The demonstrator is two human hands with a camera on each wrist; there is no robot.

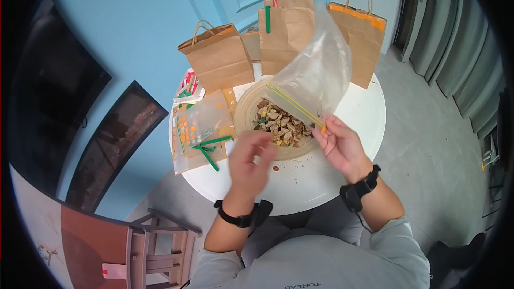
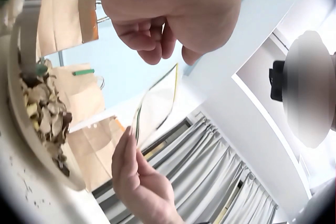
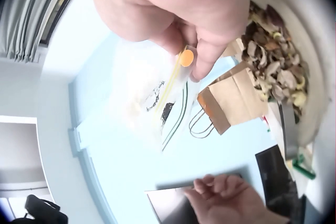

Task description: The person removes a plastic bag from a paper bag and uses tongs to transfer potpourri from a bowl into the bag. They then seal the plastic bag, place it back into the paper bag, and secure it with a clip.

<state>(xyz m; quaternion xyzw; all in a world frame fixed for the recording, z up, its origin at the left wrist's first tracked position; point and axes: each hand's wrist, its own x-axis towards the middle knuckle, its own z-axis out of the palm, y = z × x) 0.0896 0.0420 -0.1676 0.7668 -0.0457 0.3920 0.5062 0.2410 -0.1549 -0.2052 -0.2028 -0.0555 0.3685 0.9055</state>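
Note:
My right hand [image 1: 342, 147] pinches one corner of a large clear zip bag [image 1: 324, 69] by its yellow-edged mouth. At the pinched corner sits a round orange sticker [image 3: 187, 58]. In the left wrist view the bag's mouth [image 2: 157, 103] gapes between its yellow and green zip edges. My left hand [image 1: 251, 163] hovers at the near left rim of a round shallow tray [image 1: 243, 101], fingers loosely bent and holding nothing. Dried brown and yellowish pieces [image 1: 281, 123] heap up in the tray, under the bag. A grey metal strip [image 2: 30, 35] juts over its rim.
Three paper bags with twisted handles [image 1: 219, 56] stand at the back of the white round table [image 1: 321, 176]. At the left lie green clips [image 1: 211, 160] and another clear bag [image 1: 214, 112] with orange round stickers. A wooden chair [image 1: 160, 251] stands at the lower left.

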